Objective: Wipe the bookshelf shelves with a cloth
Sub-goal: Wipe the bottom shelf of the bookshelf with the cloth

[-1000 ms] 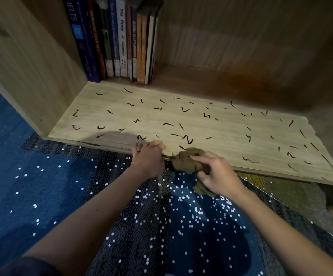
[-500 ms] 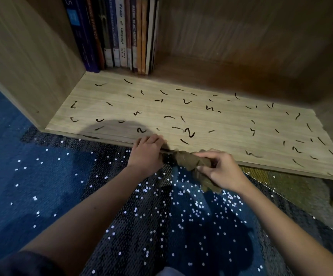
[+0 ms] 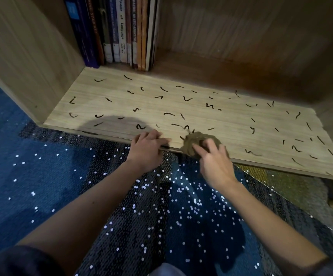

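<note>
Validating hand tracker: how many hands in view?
2. Left hand rests on the shelf front edge; right hand, beside it, holds the cloth on the shelf. Neither is hidden.

Row of books [image 3: 121, 30] upright, well beyond left hand [image 3: 147, 150], spines facing out; one reads "Power of Language". Dark sequinned fabric [image 3: 161, 226] below both hands, white glints scattered. Blue carpet [image 3: 22, 176] left of left hand. Yellow-green rug patch [image 3: 281, 180] just right of right hand [image 3: 215, 166].
</note>
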Tool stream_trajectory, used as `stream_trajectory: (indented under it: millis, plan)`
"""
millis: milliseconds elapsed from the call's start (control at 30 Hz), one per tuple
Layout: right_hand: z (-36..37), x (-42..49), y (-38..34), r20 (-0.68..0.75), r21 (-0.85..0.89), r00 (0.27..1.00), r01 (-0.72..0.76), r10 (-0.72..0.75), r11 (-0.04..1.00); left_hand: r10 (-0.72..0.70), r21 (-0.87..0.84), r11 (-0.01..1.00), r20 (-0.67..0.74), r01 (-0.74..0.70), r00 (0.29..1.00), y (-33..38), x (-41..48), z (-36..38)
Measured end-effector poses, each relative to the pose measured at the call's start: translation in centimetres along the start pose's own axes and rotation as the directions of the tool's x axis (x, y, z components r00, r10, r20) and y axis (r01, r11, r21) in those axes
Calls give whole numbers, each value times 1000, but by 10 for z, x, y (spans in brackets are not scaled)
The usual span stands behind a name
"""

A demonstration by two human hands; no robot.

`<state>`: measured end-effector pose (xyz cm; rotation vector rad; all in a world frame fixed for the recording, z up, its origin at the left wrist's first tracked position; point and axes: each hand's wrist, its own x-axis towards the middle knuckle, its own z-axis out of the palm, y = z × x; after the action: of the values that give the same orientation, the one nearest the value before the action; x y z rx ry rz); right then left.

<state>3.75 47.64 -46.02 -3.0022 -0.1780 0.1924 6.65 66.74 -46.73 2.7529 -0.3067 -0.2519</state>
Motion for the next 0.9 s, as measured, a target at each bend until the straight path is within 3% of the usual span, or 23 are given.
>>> stream_trajectory:
  millis: [100, 200, 267, 433, 600, 800, 900]
  plan:
    - [-7, 7, -5, -12, 2, 997, -80, 80, 997, 1, 9, 1000, 12, -1, 1000, 2, 0, 2]
    - [-6, 12, -40, 14, 48, 999, 46, -47, 998, -11, 18, 1000, -2, 11, 1000, 3, 0, 3]
    - [-4, 7, -42, 43, -22, 995, 91, -90, 996, -13, 17, 1000, 8, 13, 1000, 1, 0, 2]
    - [-20, 7, -6, 61, -135, 994, -79, 88, 988, -3, -2, 1000, -9, 3, 1000, -3, 0, 2]
    - [-11, 24, -47, 104, 106, 994, 3, -14, 994, 10, 49, 999, -27, -9, 1000, -3, -1, 6]
    - [-18, 13, -16, 61, -157, 996, -47, 57, 986, 18, 19, 1000, -46, -17, 999, -7, 1, 6]
    - [-16, 26, -52, 90, -97, 992, 95, -86, 991, 15, 53, 999, -59, -12, 998, -4, 0, 9]
